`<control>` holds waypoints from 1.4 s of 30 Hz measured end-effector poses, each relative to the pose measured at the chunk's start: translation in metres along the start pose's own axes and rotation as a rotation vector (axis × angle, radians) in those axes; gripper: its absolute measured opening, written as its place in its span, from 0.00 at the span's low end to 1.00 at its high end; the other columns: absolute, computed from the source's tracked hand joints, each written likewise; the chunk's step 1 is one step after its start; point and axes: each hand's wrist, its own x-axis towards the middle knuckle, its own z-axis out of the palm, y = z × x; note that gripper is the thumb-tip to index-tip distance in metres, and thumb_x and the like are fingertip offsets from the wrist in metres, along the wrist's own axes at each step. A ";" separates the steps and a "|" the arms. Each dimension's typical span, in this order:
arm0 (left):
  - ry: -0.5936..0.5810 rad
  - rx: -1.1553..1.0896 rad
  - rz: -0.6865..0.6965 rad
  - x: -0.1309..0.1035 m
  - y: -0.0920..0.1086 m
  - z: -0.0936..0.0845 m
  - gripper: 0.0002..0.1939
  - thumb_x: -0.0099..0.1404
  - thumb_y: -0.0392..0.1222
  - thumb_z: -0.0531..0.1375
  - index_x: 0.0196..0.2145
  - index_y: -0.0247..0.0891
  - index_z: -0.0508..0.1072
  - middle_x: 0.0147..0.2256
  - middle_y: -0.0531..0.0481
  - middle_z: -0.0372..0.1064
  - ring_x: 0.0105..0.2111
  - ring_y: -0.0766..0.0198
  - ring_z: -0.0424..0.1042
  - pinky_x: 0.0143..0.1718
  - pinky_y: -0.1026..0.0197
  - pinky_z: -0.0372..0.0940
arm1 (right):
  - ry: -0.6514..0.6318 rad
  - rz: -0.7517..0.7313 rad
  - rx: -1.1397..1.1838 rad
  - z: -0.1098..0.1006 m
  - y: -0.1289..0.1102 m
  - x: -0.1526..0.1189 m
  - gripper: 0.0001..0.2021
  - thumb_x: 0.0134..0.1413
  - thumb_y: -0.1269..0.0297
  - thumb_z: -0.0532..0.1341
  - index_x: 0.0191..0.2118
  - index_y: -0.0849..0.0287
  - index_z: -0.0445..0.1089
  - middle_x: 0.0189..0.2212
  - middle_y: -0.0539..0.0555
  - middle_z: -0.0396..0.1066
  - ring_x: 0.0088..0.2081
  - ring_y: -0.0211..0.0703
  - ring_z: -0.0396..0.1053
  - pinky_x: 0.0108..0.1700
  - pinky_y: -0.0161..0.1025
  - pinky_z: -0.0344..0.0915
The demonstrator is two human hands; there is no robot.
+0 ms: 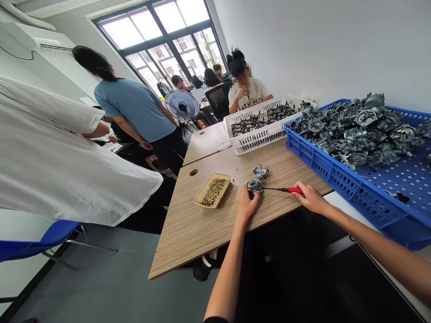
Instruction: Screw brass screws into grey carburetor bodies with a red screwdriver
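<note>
My left hand [247,202] grips a grey metal carburetor body [255,184] on the wood-grain table. In my right hand [311,198] is a screwdriver [295,190] with a red and black handle. Its thin dark shaft lies almost level and points left, reaching the side of the carburetor; whether the tip sits in a screw is too small to tell. A second carburetor body [261,171] lies just behind the held one. To the left of my left hand stands a cream tray [199,200] of small brass-coloured parts.
A blue crate [340,172] heaped with carburetor bodies stands at the right. Behind the table's middle is a white basket [257,144] of dark parts. A person [249,89] sits beyond it. Two people stand at the left, near a fan [182,106] and a blue chair [37,237].
</note>
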 end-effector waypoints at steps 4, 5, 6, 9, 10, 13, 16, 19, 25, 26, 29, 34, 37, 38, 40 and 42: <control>-0.008 -0.005 0.005 0.000 -0.001 0.000 0.27 0.68 0.46 0.59 0.62 0.38 0.63 0.46 0.42 0.74 0.44 0.55 0.71 0.50 0.54 0.66 | 0.035 -0.018 -0.002 -0.002 -0.005 -0.002 0.12 0.65 0.53 0.57 0.48 0.53 0.60 0.41 0.56 0.75 0.39 0.50 0.73 0.44 0.43 0.64; -0.009 -0.004 0.004 0.000 -0.001 0.001 0.27 0.68 0.46 0.59 0.62 0.38 0.63 0.46 0.42 0.74 0.44 0.55 0.71 0.50 0.53 0.66 | 0.043 -0.014 -0.005 -0.001 -0.005 -0.002 0.13 0.65 0.54 0.58 0.48 0.53 0.60 0.42 0.56 0.75 0.40 0.51 0.73 0.44 0.44 0.65; -0.008 -0.003 0.004 0.000 -0.001 0.001 0.27 0.68 0.46 0.59 0.62 0.39 0.63 0.46 0.42 0.74 0.44 0.55 0.71 0.50 0.53 0.66 | 0.049 -0.009 -0.007 -0.001 -0.004 -0.002 0.12 0.64 0.54 0.58 0.48 0.53 0.60 0.41 0.56 0.75 0.40 0.51 0.73 0.44 0.44 0.65; -0.002 -0.007 0.015 0.000 -0.001 0.001 0.26 0.68 0.46 0.59 0.62 0.39 0.63 0.47 0.42 0.74 0.44 0.55 0.71 0.51 0.53 0.66 | 0.057 -0.004 0.000 0.001 -0.002 -0.002 0.09 0.65 0.55 0.57 0.46 0.52 0.60 0.40 0.56 0.74 0.40 0.51 0.72 0.45 0.45 0.66; -0.001 -0.008 0.018 0.000 -0.001 0.001 0.26 0.68 0.46 0.59 0.62 0.39 0.63 0.47 0.42 0.74 0.44 0.55 0.71 0.52 0.53 0.66 | 0.058 -0.004 0.006 0.002 -0.001 -0.002 0.09 0.65 0.55 0.56 0.45 0.52 0.60 0.40 0.56 0.74 0.40 0.51 0.72 0.45 0.45 0.66; -0.002 -0.003 0.014 0.000 -0.001 0.000 0.26 0.68 0.46 0.59 0.62 0.39 0.63 0.46 0.42 0.74 0.44 0.55 0.71 0.52 0.53 0.66 | 0.054 -0.004 0.025 0.003 0.001 -0.001 0.08 0.66 0.55 0.56 0.45 0.52 0.60 0.39 0.56 0.74 0.40 0.52 0.72 0.44 0.44 0.65; -0.006 -0.001 0.008 0.000 -0.001 0.000 0.27 0.68 0.46 0.59 0.62 0.39 0.63 0.46 0.42 0.74 0.43 0.55 0.70 0.51 0.53 0.66 | 0.040 0.008 0.020 0.004 0.003 -0.001 0.09 0.67 0.53 0.55 0.43 0.52 0.61 0.36 0.54 0.74 0.37 0.51 0.72 0.40 0.42 0.64; -0.003 0.000 0.011 0.001 -0.001 0.001 0.27 0.68 0.46 0.59 0.62 0.39 0.63 0.46 0.42 0.74 0.43 0.55 0.70 0.51 0.53 0.66 | 0.032 0.019 0.013 0.004 0.005 0.000 0.11 0.68 0.51 0.54 0.41 0.52 0.61 0.32 0.52 0.73 0.34 0.50 0.71 0.38 0.41 0.62; -0.010 -0.003 0.003 0.000 -0.003 0.002 0.27 0.68 0.46 0.59 0.62 0.39 0.62 0.45 0.43 0.74 0.43 0.55 0.70 0.50 0.52 0.66 | 0.034 0.014 0.034 0.004 0.006 0.001 0.14 0.69 0.48 0.54 0.38 0.52 0.60 0.29 0.50 0.70 0.32 0.47 0.70 0.36 0.39 0.59; -0.010 -0.004 -0.001 0.000 -0.003 0.002 0.27 0.68 0.46 0.59 0.62 0.39 0.63 0.45 0.43 0.74 0.44 0.55 0.70 0.50 0.52 0.66 | 0.034 0.019 0.034 0.004 0.006 0.001 0.14 0.69 0.47 0.54 0.38 0.52 0.60 0.28 0.49 0.70 0.31 0.47 0.69 0.36 0.39 0.58; -0.009 -0.005 -0.007 0.000 -0.002 0.001 0.27 0.67 0.45 0.60 0.62 0.40 0.63 0.46 0.43 0.74 0.44 0.55 0.71 0.49 0.53 0.66 | 0.041 0.030 0.025 0.005 0.006 0.001 0.16 0.69 0.46 0.53 0.35 0.52 0.60 0.25 0.48 0.67 0.29 0.45 0.68 0.34 0.38 0.57; -0.010 -0.004 0.000 0.000 -0.002 0.001 0.27 0.67 0.45 0.60 0.62 0.39 0.63 0.44 0.44 0.74 0.43 0.56 0.71 0.49 0.53 0.66 | 0.039 0.031 0.007 0.005 0.006 0.002 0.18 0.69 0.44 0.51 0.34 0.52 0.60 0.24 0.48 0.67 0.28 0.46 0.68 0.33 0.38 0.56; -0.005 0.001 0.007 0.001 -0.002 0.001 0.27 0.67 0.45 0.60 0.62 0.40 0.63 0.44 0.44 0.74 0.42 0.55 0.71 0.49 0.52 0.66 | 0.020 0.028 -0.011 0.004 0.006 0.002 0.17 0.70 0.45 0.50 0.37 0.52 0.62 0.26 0.50 0.69 0.30 0.47 0.69 0.35 0.39 0.57; -0.002 0.004 0.009 0.000 -0.002 0.002 0.27 0.67 0.45 0.60 0.62 0.39 0.63 0.43 0.44 0.74 0.42 0.55 0.71 0.49 0.52 0.66 | 0.015 0.026 -0.016 0.004 0.005 0.001 0.16 0.70 0.46 0.50 0.38 0.52 0.62 0.27 0.50 0.70 0.31 0.48 0.70 0.35 0.39 0.58; 0.001 0.007 0.011 0.000 -0.002 0.002 0.27 0.67 0.45 0.59 0.62 0.39 0.63 0.43 0.44 0.74 0.43 0.55 0.71 0.49 0.53 0.66 | 0.013 0.016 -0.016 0.002 0.003 0.000 0.14 0.70 0.47 0.51 0.42 0.53 0.62 0.31 0.52 0.72 0.33 0.49 0.71 0.37 0.40 0.60; 0.001 0.006 0.013 0.000 -0.003 0.002 0.27 0.68 0.46 0.59 0.62 0.39 0.63 0.43 0.43 0.74 0.43 0.55 0.71 0.49 0.53 0.66 | 0.022 0.004 -0.006 0.001 0.001 -0.001 0.13 0.68 0.50 0.54 0.47 0.53 0.61 0.36 0.54 0.75 0.36 0.50 0.72 0.41 0.41 0.63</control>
